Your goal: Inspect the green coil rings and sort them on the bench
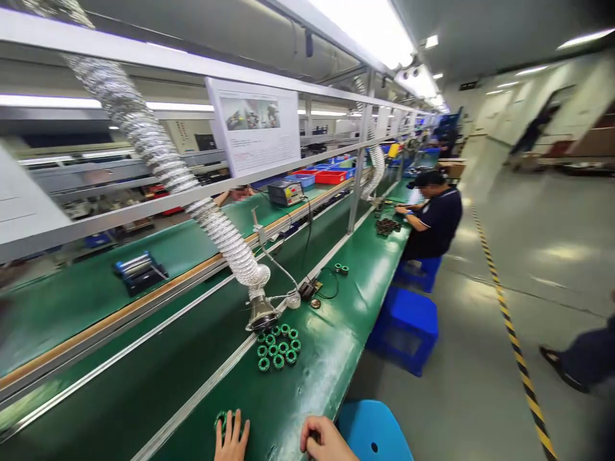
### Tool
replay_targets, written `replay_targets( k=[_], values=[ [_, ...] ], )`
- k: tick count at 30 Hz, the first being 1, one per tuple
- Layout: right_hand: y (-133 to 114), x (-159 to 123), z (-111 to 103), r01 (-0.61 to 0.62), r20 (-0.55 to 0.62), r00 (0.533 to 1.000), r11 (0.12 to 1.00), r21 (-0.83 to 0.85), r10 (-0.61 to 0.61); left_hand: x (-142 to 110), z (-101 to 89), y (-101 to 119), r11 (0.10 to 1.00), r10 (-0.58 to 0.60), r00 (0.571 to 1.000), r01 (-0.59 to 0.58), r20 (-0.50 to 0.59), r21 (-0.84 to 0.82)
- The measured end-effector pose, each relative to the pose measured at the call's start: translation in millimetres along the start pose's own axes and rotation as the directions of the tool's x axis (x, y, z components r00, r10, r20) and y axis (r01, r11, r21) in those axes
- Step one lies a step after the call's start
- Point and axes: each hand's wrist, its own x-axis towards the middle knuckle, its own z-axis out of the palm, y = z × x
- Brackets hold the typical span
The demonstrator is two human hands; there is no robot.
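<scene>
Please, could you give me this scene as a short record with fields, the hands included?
Left hand: fingers spread, partly covering a green ring; contact unclear
Right hand: fingers curled, near the bench edge; contents not visible
Bench: green, long
Green ring group: on bench, near metal hood
Co-worker: seated farther along bench

The long green tabletop [327, 358] is occupied by a cluster of green rings [272, 350], with a single ring [220, 415] set apart at the near end. Farther along, two more rings [344, 270] and a dark heap of parts [387, 226] are laid.
</scene>
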Motion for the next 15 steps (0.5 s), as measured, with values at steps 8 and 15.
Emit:
replay_targets(
  k=[8, 15],
  values=[
    [20, -23, -10, 0.037, 0.048, 0.998, 0.999, 0.006, -0.037, 3, -22.8, 2, 0.984, 0.177, 0.983, -0.178, -0.042, -0.017],
    [-31, -8, -15, 0.025, -0.129, 0.992, 0.996, 0.09, -0.014, -27, -83.0, 64, 0.89, 0.027, 0.975, -0.124, -0.22, -0.438]
  ],
)
